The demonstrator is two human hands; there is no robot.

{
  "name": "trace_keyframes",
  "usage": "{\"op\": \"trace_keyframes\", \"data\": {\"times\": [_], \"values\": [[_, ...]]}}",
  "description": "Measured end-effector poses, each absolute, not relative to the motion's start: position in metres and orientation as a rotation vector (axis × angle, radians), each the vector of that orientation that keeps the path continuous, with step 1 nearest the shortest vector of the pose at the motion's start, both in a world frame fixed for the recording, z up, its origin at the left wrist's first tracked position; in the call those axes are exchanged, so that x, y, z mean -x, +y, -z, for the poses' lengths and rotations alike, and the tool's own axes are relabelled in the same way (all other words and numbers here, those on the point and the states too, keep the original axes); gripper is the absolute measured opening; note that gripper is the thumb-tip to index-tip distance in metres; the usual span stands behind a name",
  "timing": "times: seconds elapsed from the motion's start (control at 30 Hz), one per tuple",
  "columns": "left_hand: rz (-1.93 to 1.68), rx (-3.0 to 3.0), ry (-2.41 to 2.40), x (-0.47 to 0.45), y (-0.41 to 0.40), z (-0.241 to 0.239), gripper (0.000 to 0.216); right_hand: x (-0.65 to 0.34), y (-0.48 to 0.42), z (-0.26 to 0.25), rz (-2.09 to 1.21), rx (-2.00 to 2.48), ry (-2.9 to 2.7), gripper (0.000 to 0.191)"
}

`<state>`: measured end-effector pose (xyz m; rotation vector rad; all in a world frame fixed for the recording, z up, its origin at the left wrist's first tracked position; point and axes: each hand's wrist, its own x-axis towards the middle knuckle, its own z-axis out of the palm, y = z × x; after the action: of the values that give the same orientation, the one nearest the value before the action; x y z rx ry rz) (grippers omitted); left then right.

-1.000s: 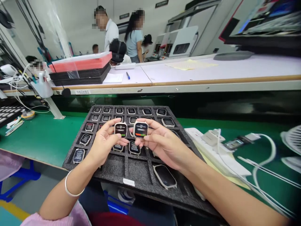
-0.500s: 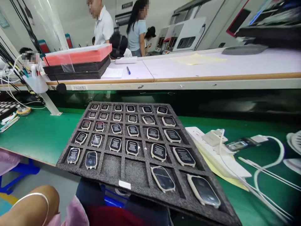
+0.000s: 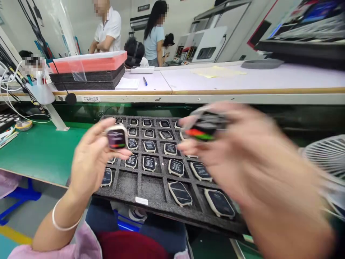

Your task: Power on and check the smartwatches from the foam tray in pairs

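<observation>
My left hand (image 3: 93,154) is closed on a smartwatch body (image 3: 116,137) with a lit screen, held by its edges above the tray's left side. My right hand (image 3: 237,140), smeared by motion, grips another smartwatch (image 3: 206,126) whose screen shows red and green, over the tray's right side. Below both hands lies a dark foam tray (image 3: 129,181) divided into compartments. Several strapless smartwatches (image 3: 176,167) rest in it, many with white text on black screens. Two front compartments hold no watch. A small white label (image 3: 141,200) sits on the tray's front edge.
Behind the tray runs a raised shelf (image 3: 185,81) bearing foam trays (image 3: 86,80) with a pink layer on top, and a blue pen (image 3: 145,81). A white fan (image 3: 327,156) stands at right. Other people (image 3: 107,30) are beyond the shelf.
Both hands have come into view above the tray, each holding a smartwatch. My right arm now hides the power strip and cables at right. The view has shifted slightly.
</observation>
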<state>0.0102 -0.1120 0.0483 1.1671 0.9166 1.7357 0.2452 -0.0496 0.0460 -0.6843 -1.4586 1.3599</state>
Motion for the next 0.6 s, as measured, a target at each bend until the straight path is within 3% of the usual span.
{"op": "trace_keyframes", "data": {"times": [0.07, 0.17, 0.33, 0.6], "values": [[-1.496, -1.067, 0.901, -0.017, -0.102, -0.035, 0.033, -0.231, -0.045, -0.037, -1.692, 0.650, -1.320, 0.024], [-1.379, -0.967, 0.936, -0.024, -0.095, -0.012, 0.041, -0.216, -0.040, -0.017, -1.866, 0.658, -1.243, 0.038], [-1.374, -1.022, 0.961, -0.027, -0.096, 0.005, 0.047, -0.213, -0.044, -0.004, -1.844, 0.672, -1.291, 0.047], [-1.384, -1.145, 1.030, -0.027, -0.093, 0.009, 0.051, -0.214, -0.042, -0.001, -1.831, 0.650, -1.366, 0.042]]}}
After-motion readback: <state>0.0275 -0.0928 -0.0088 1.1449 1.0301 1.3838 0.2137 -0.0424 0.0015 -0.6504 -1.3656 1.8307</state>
